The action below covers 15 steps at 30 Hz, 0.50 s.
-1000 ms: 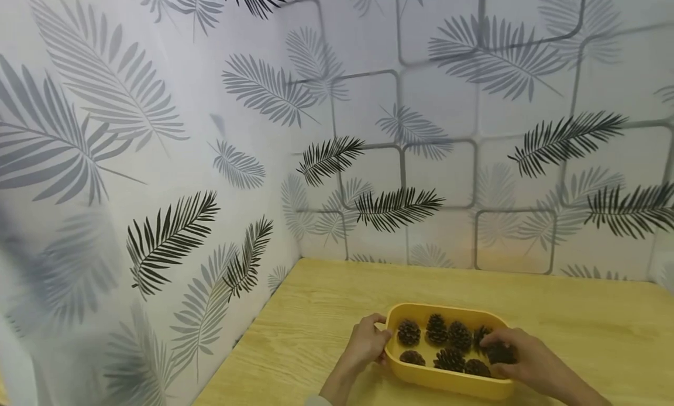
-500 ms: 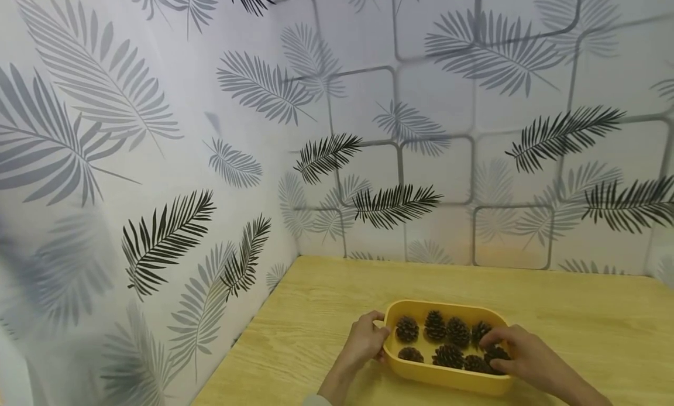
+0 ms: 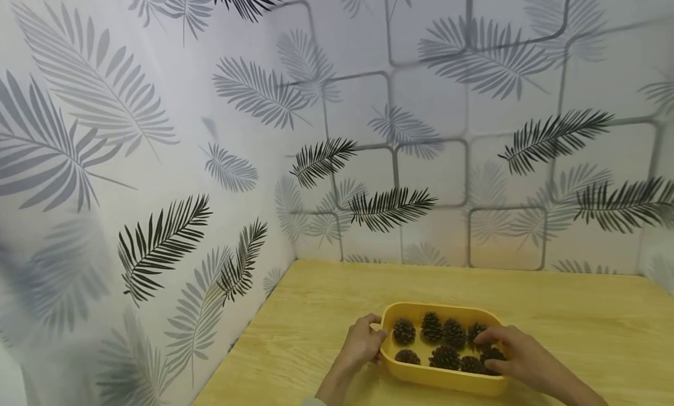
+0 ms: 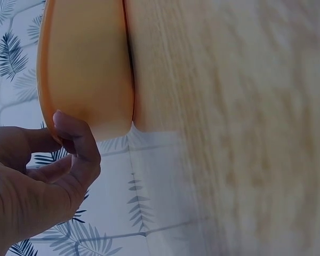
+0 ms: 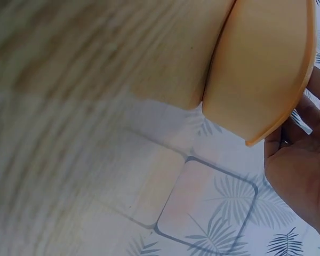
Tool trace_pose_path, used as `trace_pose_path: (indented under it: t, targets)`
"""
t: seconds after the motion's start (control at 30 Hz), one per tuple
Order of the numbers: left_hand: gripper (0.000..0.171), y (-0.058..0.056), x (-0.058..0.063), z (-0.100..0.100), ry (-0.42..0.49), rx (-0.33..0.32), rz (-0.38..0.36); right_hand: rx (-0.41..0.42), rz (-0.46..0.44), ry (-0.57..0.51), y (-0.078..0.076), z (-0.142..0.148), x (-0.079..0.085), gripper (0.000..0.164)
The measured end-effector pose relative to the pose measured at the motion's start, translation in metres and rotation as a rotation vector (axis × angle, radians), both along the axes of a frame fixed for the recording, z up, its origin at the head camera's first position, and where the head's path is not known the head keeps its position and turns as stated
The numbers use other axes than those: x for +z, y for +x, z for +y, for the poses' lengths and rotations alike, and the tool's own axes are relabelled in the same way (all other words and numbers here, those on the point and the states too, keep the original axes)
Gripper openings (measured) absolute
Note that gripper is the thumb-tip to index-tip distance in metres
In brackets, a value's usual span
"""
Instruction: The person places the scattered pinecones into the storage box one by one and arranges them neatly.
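Note:
A yellow, round-cornered tray (image 3: 442, 380) sits on the table with several brown pine cones inside, such as one pine cone (image 3: 403, 331) at its left end. My left hand (image 3: 360, 344) grips the tray's left end; in the left wrist view that hand (image 4: 58, 170) has its fingers curled over the rim. Reaching in over the right end, my right hand (image 3: 523, 356) has thumb and fingers around a pine cone (image 3: 492, 354) low in the near right corner. From the right wrist camera the tray's wall (image 5: 256, 64) hides the fingertips of the right hand (image 5: 304, 160).
The wood-grain table (image 3: 316, 300) extends behind the tray and to both sides. A pale wall covering (image 3: 432, 183) with leaf prints and rounded rectangles rises along the table's back and left edges.
My right hand has lowered its pine cone into the tray's near right corner, its fingers still around it. The left hand keeps its grip on the tray. The head view has shifted slightly.

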<state>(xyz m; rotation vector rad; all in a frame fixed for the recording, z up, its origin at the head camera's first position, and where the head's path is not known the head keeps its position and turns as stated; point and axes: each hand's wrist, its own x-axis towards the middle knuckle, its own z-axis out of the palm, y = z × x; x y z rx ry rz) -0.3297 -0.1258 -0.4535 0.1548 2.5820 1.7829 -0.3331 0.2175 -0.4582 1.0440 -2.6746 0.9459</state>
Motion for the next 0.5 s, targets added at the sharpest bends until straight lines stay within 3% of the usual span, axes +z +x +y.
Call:
trace_pose_path:
  t: [0.27,0.4,0.5]
  targets:
    - [0.036,-0.002,-0.003,-0.004,-0.023,0.021,-0.011,0.05,-0.003,-0.132,0.004,0.001,0.005,0.033]
    - [0.037,-0.003,-0.009,-0.014,-0.038,-0.004,-0.038,0.005,0.031,-0.143,0.007,0.003,0.01,0.033]
    - [0.04,-0.002,-0.014,-0.026,-0.054,-0.015,-0.044,-0.073,0.024,-0.135,0.011,0.007,0.014,0.033]
